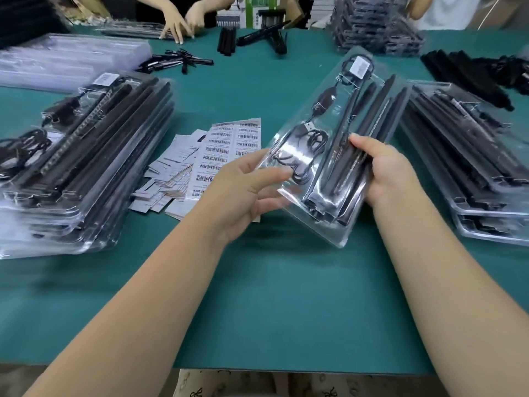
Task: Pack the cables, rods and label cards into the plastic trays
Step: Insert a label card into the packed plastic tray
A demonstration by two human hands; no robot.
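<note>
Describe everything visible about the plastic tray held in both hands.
The clear plastic tray is a long, glossy moulded blister, held tilted above the green table, its far end pointing away and to the right. One side holds a coiled black cable with a USB plug and an inline switch; the other holds several black rods side by side. A small white label card sits at the far end. The left hand holds its left edge; the right hand grips its right side, thumb on the rods.

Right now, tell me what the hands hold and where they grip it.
Both hands hold one filled plastic tray above the table by its near end: the left hand at its left edge, the right hand at its right edge.
</note>
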